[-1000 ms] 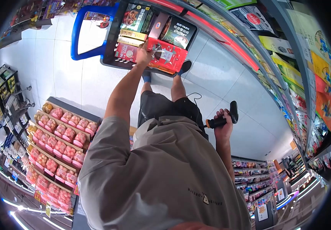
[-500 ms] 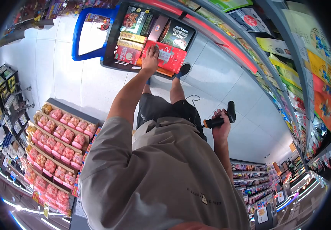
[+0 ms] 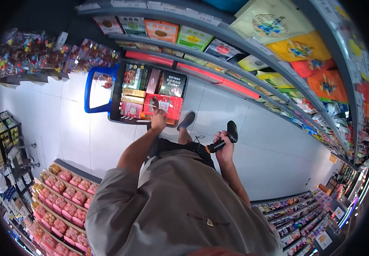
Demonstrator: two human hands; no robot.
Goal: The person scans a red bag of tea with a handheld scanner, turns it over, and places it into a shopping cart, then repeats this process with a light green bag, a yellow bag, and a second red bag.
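My left hand (image 3: 159, 120) hovers at the near rim of a dark shopping basket (image 3: 117, 91) with a blue handle (image 3: 88, 91). Its fingers look loosely bent and apart, with nothing visible in them. Just beyond the fingertips lies a red package (image 3: 172, 106), with a dark shadow across it. Around it in the basket are a black coffee box (image 3: 171, 83), a green-black box (image 3: 131, 76), yellow boxes (image 3: 133, 92) and a pink-red box (image 3: 131, 109). My right hand (image 3: 224, 147) is wrapped round a black handheld device (image 3: 232, 132) with an orange ring, out beside my right hip.
Shelves of colourful packets (image 3: 195, 39) curve along the front and right. Stepped racks of pink-lidded jars (image 3: 67, 196) stand at the lower left. Hanging sweet bags (image 3: 35, 55) fill the upper left. My shoe (image 3: 186, 119) is on the tiled floor (image 3: 257, 141) beside the basket.
My left hand has drawn back off the red package toward the basket's near rim. The view has tilted up, showing more of the shelves. The right hand still grips the black device.
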